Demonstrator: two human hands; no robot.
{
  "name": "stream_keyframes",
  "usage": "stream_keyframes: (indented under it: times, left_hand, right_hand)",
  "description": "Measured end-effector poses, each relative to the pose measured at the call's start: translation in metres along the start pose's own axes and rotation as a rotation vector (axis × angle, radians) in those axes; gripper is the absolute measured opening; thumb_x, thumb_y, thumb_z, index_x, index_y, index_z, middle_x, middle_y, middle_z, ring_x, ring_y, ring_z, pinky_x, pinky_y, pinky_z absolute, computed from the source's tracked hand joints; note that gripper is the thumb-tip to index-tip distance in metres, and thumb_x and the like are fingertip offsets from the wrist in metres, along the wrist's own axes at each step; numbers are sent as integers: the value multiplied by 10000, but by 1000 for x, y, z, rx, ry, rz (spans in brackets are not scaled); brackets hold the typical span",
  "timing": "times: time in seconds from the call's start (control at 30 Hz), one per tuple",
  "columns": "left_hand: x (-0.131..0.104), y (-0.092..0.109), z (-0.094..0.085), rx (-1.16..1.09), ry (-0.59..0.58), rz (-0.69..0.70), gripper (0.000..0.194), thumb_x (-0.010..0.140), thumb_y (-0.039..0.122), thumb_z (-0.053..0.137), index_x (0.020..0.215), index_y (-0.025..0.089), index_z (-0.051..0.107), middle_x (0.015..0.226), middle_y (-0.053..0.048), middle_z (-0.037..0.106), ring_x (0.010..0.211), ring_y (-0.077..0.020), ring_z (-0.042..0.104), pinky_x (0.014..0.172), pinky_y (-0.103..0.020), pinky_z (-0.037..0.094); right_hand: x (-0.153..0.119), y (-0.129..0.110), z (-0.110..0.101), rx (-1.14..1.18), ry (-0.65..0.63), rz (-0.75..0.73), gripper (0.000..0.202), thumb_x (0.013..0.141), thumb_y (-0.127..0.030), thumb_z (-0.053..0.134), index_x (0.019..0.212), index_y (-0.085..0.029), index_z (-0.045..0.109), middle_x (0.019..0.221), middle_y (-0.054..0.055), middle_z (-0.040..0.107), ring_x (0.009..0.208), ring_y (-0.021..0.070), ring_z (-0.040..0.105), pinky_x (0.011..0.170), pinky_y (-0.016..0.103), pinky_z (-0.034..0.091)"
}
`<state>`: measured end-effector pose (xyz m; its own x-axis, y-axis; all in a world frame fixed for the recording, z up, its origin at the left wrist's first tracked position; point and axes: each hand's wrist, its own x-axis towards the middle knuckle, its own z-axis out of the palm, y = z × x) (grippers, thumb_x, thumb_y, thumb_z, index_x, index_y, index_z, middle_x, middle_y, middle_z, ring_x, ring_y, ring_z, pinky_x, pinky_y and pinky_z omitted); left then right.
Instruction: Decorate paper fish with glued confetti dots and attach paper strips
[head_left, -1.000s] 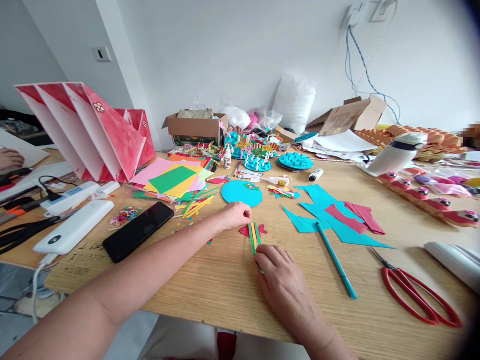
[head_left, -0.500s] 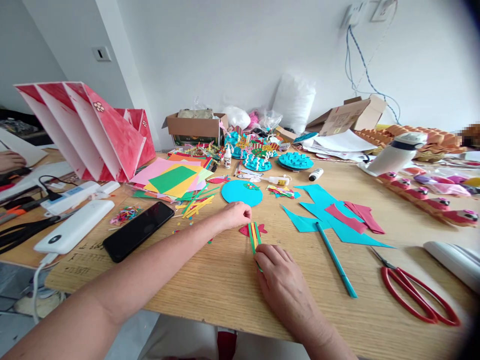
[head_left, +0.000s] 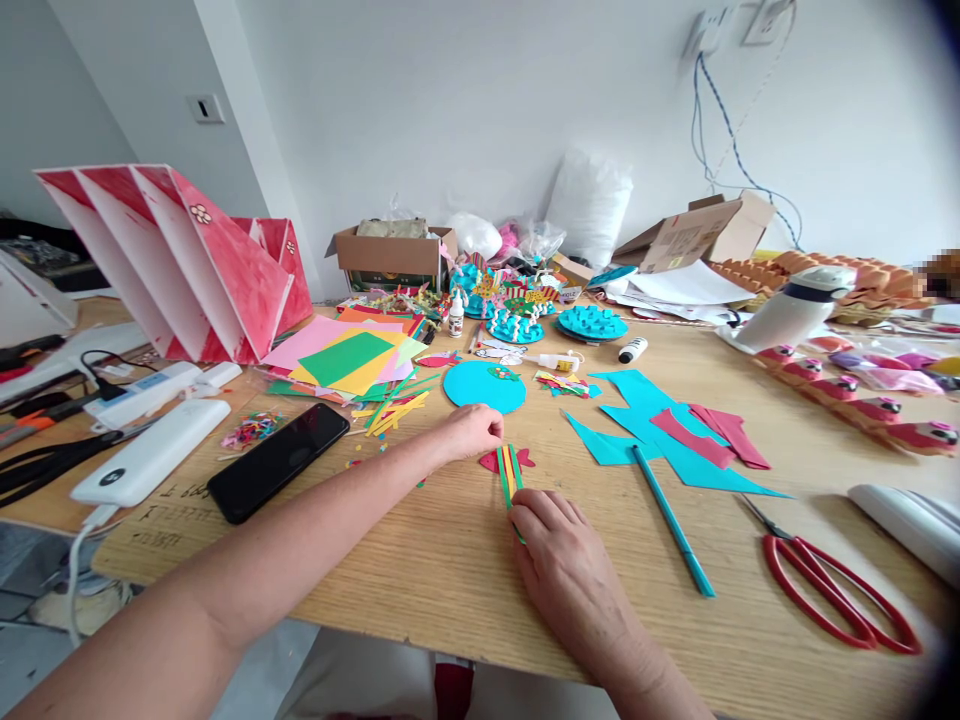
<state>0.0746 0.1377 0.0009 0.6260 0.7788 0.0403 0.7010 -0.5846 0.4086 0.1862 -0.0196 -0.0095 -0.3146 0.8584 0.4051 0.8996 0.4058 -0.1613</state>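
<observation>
My right hand [head_left: 564, 560] is closed on the lower end of green and yellow paper strips [head_left: 510, 468]. The strips lie across a small red paper fish [head_left: 489, 461], whose head and tail stick out on either side. Just beyond the fish, my left hand [head_left: 474, 430] has its fingers curled together above the table; whatever they may pinch is hidden. A blue paper circle [head_left: 480, 388] lies flat behind that hand, with a small green decorated fish [head_left: 502, 372] on its upper part.
Red-handled scissors [head_left: 840, 590], a blue pen [head_left: 675, 525] and blue paper offcuts [head_left: 637, 400] lie to the right. On the left are a black phone [head_left: 277, 462], a white power bank [head_left: 150, 455] and coloured paper sheets [head_left: 345, 357]. Glue bottles [head_left: 456, 315] stand and lie farther back.
Both hands and the strips have stayed in place. A person's hand at the far left edge has gone out of view.
</observation>
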Motion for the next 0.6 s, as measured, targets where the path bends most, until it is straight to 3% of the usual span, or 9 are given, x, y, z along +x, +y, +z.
stream_keyframes:
  times: [0.6]
  left_hand:
    - [-1,3,-2,20,-7,-8,122,653,135,526,692,157,639,742,-4,623,664,-118,536,578,-191,381]
  right_hand:
    - [0,-2,-2,8,34,-4,200,707,-19,405,683,-175,528,765,51,549,740,165,475,663,283,359]
